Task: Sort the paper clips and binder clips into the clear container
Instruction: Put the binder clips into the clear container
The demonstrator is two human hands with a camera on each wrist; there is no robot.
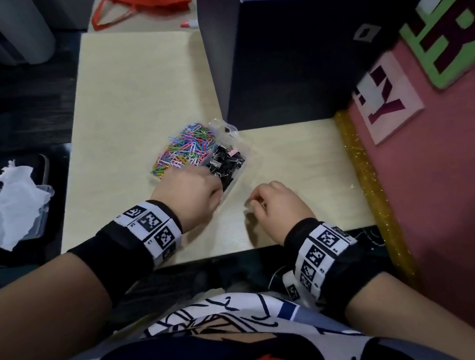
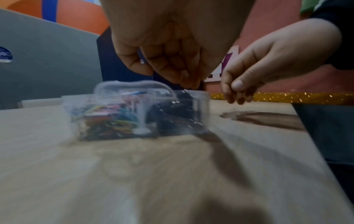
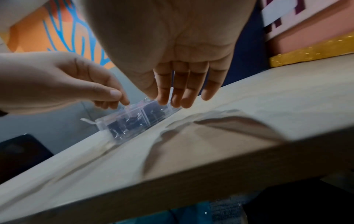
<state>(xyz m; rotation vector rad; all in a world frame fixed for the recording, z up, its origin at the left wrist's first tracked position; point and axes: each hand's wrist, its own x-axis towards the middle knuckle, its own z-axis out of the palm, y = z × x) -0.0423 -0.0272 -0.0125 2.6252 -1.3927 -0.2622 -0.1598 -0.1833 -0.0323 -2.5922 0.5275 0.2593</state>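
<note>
Both hands hovered by the clear container point(image 1: 232, 180) on the table point(image 1: 138, 102): left hand point(image 1: 191, 197) curled over its near edge, its grasp unclear; right hand point(image 1: 274, 205) just beside, fingers relaxed, empty. Paper clips point(image 1: 185, 150) and binder clips point(image 1: 225, 159) filled separate compartments.

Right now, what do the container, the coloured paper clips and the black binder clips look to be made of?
Clear container: likely glossy transparent plastic; the contents show through its walls.
Coloured paper clips: thin bent wire, apparently colour-coated; the core is not visible.
Black binder clips: dark bodies with shiny silvery wire handles, probably painted metal.
</note>
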